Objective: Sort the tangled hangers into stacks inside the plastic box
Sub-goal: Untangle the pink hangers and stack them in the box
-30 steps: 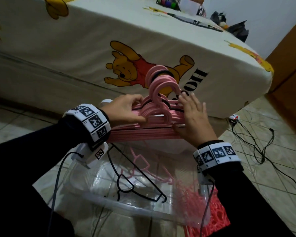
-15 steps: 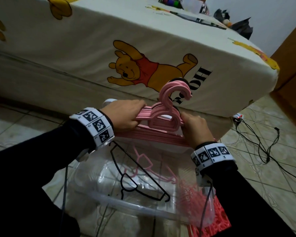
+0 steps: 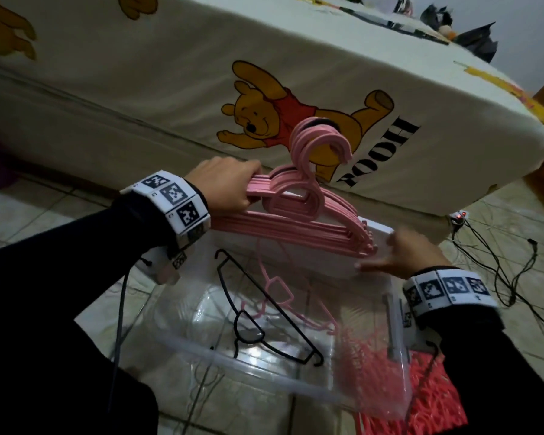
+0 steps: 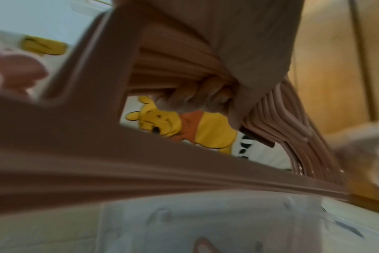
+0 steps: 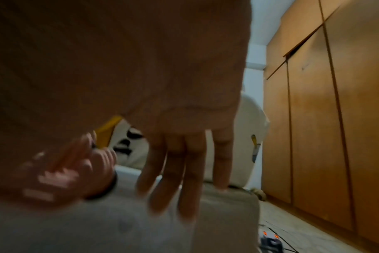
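A stack of several pink hangers point(image 3: 299, 219) hangs above the far end of the clear plastic box point(image 3: 264, 376), hooks up. My left hand point(image 3: 230, 186) grips the stack at its left shoulder; in the left wrist view the fingers point(image 4: 206, 92) curl round the pink bars point(image 4: 141, 172). My right hand point(image 3: 399, 254) is blurred, fingers straight, at the stack's right tips; the right wrist view shows its fingers point(image 5: 184, 172) spread and holding nothing. Inside the box lie a black hanger point(image 3: 258, 312) and a pink hanger point(image 3: 283, 293).
A bed with a cartoon-bear sheet point(image 3: 296, 120) stands right behind the box. A red lattice piece point(image 3: 421, 400) lies by the box's right corner. Black cables point(image 3: 500, 271) and a power strip point(image 3: 457, 218) run over the tiled floor at right. Wooden wardrobe doors point(image 5: 325, 119) line the right side.
My right hand let go of the stack's middle and slid out to its right end, fingers now straight. The left hand kept its grip and the stack tilted down to the right.
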